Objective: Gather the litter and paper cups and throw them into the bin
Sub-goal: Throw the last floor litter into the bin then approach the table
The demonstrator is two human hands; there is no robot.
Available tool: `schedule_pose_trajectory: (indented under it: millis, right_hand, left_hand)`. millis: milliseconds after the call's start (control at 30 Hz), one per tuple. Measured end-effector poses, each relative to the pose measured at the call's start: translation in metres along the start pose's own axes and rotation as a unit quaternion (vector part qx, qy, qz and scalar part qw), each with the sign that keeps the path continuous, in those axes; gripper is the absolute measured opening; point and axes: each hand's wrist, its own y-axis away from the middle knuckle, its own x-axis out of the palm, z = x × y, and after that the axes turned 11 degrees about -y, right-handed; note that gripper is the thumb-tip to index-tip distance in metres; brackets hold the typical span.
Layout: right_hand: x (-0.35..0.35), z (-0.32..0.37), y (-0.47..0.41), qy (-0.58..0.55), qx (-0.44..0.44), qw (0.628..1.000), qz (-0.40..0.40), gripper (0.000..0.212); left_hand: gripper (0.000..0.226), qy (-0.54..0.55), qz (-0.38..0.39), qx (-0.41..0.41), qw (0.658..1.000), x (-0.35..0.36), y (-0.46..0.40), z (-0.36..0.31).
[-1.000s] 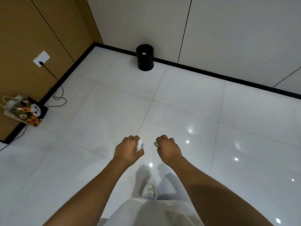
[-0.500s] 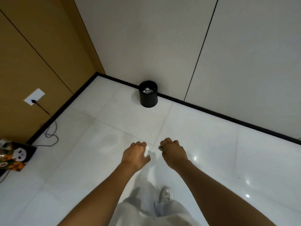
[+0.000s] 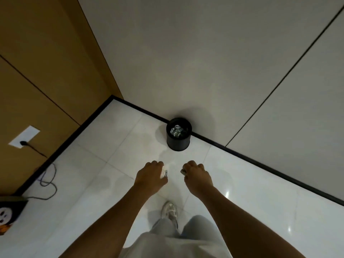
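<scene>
left hand [image 3: 151,176]: fingers curled, a white scrap [image 3: 164,173] is gripped | right hand [image 3: 197,176]: fingers curled, a small greenish scrap [image 3: 183,171] is pinched | black bin [image 3: 178,134]: set far, against the wall's black skirting, crumpled litter [image 3: 176,131] seen inside | hands held near, apart from bin

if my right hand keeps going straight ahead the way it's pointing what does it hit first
Probably the black bin against the wall. The right hand, gripping a small piece of litter, points toward it over bare floor tiles, with nothing visible between. Depth is hard to judge from this view.
</scene>
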Motion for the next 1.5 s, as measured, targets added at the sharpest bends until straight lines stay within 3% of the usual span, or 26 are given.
schedule_pose_trajectory:
  millis: [300,633,833,1000,1200,1433,1500]
  right_hand:
    - [-0.067,-0.005,-0.160,-0.015,0.032,0.999,0.026,0.030]
    - [-0.084,-0.026,-0.319,-0.032,0.041,0.997,0.060,0.050]
    - [-0.063,-0.032,-0.417,-0.041,0.041,0.997,0.051,0.050]
    - [-0.030,-0.050,-0.485,-0.053,0.094,0.994,0.029,0.062]
    - [0.004,-0.069,-0.500,-0.087,0.175,0.981,0.020,0.061]
    - [0.003,-0.098,-0.472,-0.129,0.225,0.966,-0.011,0.057]
    - [0.001,-0.108,-0.467,-0.138,0.235,0.962,-0.019,0.058]
  left_hand:
    - [0.043,-0.001,0.013,-0.017,1.000,-0.050,-0.165,0.021]
    - [0.046,0.085,0.022,-0.102,0.991,-0.062,-0.312,0.050]
    - [0.047,0.080,0.037,-0.087,0.992,-0.029,-0.378,0.078]
    - [0.050,0.083,0.060,-0.073,0.992,0.018,-0.418,0.099]
    - [0.050,0.084,0.082,-0.036,0.992,0.057,-0.447,0.095]
    - [0.051,0.075,0.072,0.043,0.994,0.079,-0.493,0.046]
    - [0.058,0.065,0.103,0.035,0.992,0.085,-0.518,0.030]
